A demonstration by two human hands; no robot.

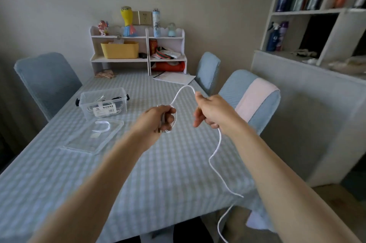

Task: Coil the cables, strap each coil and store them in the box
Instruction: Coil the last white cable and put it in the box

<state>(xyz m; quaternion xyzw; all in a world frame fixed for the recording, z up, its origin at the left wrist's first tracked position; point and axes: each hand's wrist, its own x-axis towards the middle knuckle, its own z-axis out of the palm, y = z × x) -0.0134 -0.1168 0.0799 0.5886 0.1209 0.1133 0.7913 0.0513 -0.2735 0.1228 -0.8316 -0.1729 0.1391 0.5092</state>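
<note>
A thin white cable (214, 153) runs between both hands above the table. My left hand (158, 118) grips a small coil of it, loops showing around the fingers. From there an arc of cable rises to my right hand (210, 111), which pinches it. The loose tail drops from the right hand, crosses the table edge and hangs toward the floor. A clear plastic box (103, 104) with black latches stands at the left of the table, with cables inside. Its clear lid (93, 139) lies in front of it, with a white strap (103, 126) on it.
The table carries a blue-and-white checked cloth (138, 173). A white desk shelf (138, 48) with a yellow bin and toys stands at the far end, papers (174, 77) beside it. Blue chairs (47, 82) flank the table; a wall shelving unit (316, 25) is at the right.
</note>
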